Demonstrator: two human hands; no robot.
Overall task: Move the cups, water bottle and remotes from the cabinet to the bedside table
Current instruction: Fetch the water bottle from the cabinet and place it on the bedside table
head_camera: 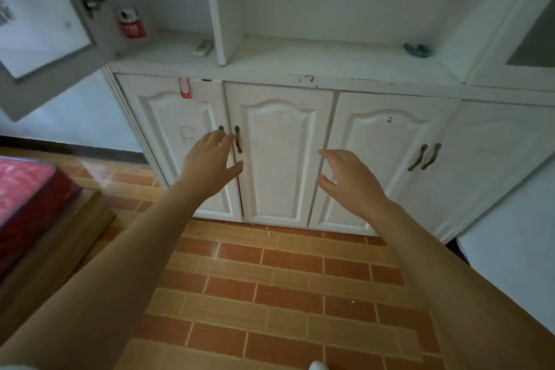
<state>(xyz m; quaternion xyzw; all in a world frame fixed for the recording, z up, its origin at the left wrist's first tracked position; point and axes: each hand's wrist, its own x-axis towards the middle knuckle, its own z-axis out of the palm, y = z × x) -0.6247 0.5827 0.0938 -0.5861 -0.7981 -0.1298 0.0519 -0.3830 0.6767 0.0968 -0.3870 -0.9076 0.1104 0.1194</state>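
Note:
A white cabinet (279,159) stands in front of me with its lower doors closed. A white remote (203,47) lies on the cabinet's open shelf, left of a vertical divider. My left hand (210,159) is stretched out, fingers straight, in front of the dark handles (238,139) of the left pair of doors. My right hand (348,177) hovers with relaxed fingers before the middle lower door and holds nothing. No cup or bottle shows.
An upper door (45,18) hangs open at top left; a red-and-white box (132,24) stands in that compartment. A small blue dish (417,49) sits on the shelf at right. A red bed (27,189) is at left. The floor has orange tiles.

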